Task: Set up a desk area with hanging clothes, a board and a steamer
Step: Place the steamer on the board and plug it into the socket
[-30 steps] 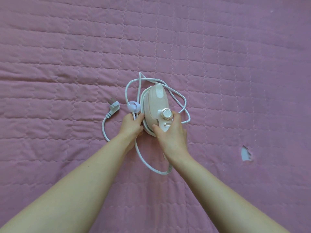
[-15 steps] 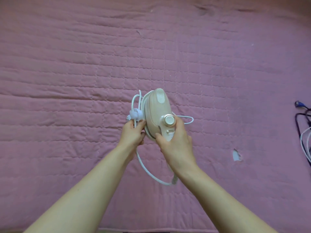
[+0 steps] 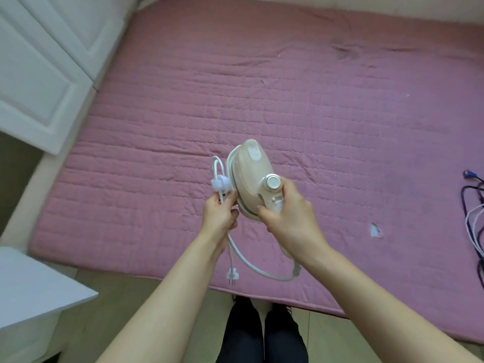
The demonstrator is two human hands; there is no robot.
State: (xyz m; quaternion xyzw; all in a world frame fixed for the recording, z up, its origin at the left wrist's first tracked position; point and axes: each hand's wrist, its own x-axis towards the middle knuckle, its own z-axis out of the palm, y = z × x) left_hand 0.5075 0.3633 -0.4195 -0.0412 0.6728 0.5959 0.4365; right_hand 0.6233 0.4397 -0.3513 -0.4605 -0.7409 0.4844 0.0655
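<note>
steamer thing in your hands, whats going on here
A person stands at the edge of a pink quilted mattress, holding a small pink steamer above it. The right hand grips the steamer's handle, while the left hand holds its bundled white cord. The plug dangles free below the hands.

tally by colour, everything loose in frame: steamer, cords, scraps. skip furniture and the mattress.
Pink: 1, the steamer, gripped by the right hand.
White: 3, the steamer's power cord, bunched in the left hand; a scrap on the quilt; a cable at the right edge.
Dark: 1, a cable with a blue plug, beside the white one.
Total: 5
</note>
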